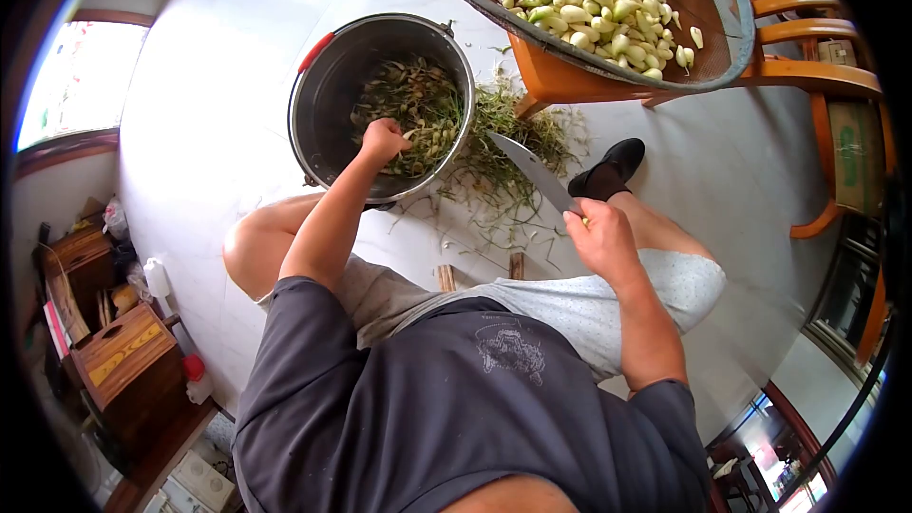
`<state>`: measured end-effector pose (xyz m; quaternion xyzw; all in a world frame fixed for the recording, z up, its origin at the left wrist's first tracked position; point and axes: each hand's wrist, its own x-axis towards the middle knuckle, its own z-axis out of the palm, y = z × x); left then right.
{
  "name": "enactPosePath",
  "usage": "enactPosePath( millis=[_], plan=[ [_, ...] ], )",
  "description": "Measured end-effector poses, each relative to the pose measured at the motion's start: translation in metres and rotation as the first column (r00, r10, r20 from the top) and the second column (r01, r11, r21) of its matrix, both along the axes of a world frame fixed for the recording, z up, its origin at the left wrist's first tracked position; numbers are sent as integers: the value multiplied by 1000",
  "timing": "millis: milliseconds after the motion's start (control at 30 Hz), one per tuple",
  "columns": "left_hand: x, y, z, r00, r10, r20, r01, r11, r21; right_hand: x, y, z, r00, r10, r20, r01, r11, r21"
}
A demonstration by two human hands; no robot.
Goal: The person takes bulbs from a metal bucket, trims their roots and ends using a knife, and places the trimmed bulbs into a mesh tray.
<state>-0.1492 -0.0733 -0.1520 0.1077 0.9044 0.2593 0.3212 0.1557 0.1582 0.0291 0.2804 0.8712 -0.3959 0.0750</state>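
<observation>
My left hand reaches into a metal bucket with a red handle grip. Its fingers are curled closed over a heap of untrimmed green-brown bulbs with stems; a pale bit shows at the fingertips, but what they pinch is too small to name. My right hand is wrapped round the handle of a knife. The broad blade points up and left, over cut green stalks and trimmings on the floor beside the bucket.
A mesh basket of many pale trimmed bulbs rests on an orange wooden chair. My black shoe stands near the trimmings. Wooden stool ends show between my legs. A wooden cabinet is at the left.
</observation>
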Motion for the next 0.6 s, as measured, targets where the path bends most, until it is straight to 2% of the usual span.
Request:
enactPosePath(
  millis=[33,67,167,200,300,400,433,533,600],
  plan=[
    [0,0,13,999,47,16,-48,998,41,0,-1,3,1000,-1,-16,1,1000,-10],
    [-1,-1,27,976,158,147,-176,977,118,-1,-3,7,999,-4,-33,3,1000,-20],
    [8,-5,75,959,210,190,-266,897,352,-2,-7,13,999,-7,-54,5,1000,-25],
    [14,-4,95,937,216,273,-313,866,389,-2,-8,14,998,-7,-55,6,1000,-23],
    [35,-4,128,798,194,571,-550,623,556,-4,-13,17,991,-28,-134,25,999,-20],
    [57,0,148,687,127,715,-655,534,534,-8,-22,25,955,-9,-295,0,1000,-29],
    [65,3,152,652,89,753,-681,505,530,-9,-23,23,933,53,-355,-37,998,52],
    [91,17,158,631,-9,775,-645,550,531,-10,-25,22,838,224,-498,-93,957,274],
    [107,29,167,630,-39,775,-614,586,529,-9,-26,24,833,240,-498,-91,948,306]
  ],
)
